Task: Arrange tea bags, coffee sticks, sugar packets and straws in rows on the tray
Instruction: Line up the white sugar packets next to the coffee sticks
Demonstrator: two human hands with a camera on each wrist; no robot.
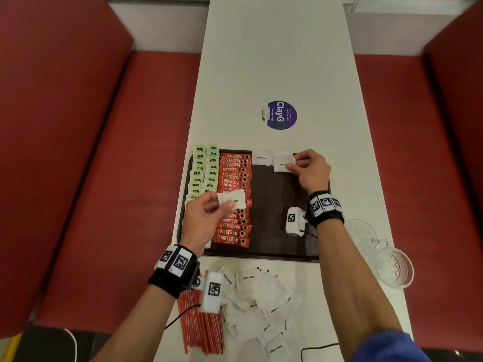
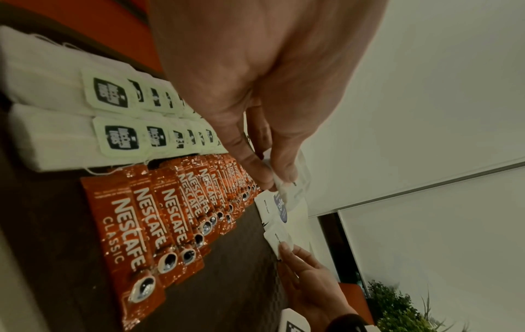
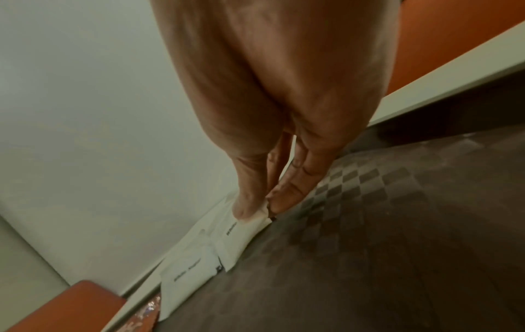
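Observation:
A dark tray on the white table carries two rows of green-tagged tea bags at its left and a row of red coffee sticks beside them. Two white sugar packets lie at the tray's far edge. My right hand pinches a third sugar packet at the far right of the tray, also seen in the right wrist view. Above the coffee sticks my left hand pinches another sugar packet. A pile of sugar packets and red straws lie near me.
Two clear glass cups stand at the table's right edge, near my right forearm. A round purple sticker is on the table beyond the tray. Red bench seats flank the table on both sides. A black cable runs along the near edge.

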